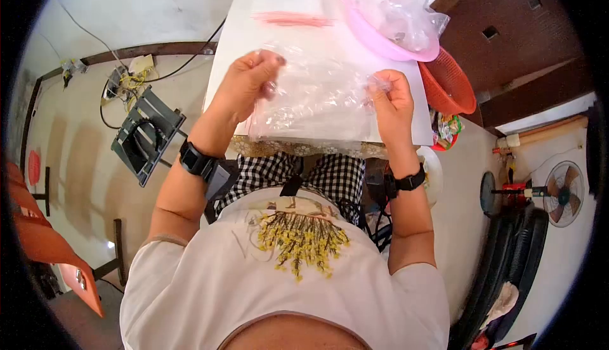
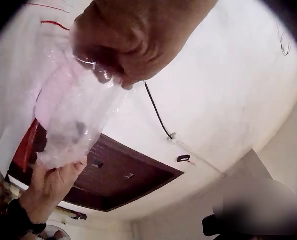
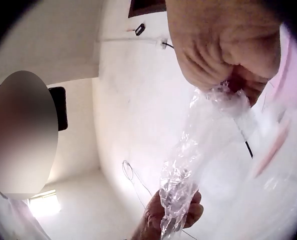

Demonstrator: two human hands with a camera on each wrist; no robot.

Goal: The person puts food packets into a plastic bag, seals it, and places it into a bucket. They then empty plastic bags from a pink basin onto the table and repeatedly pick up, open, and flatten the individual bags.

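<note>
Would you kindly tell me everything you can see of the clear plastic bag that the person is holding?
The plastic bag is clear, thin and crinkled, with shiny folds, and looks empty. It is stretched out wide between the two hands, over the near part of the white table. The left hand pinches one upper corner and the right hand pinches the other; whether it touches the table cannot be told.

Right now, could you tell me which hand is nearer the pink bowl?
Right. The right hand is just short of the pink bowl; the left hand is across the bag.
</note>
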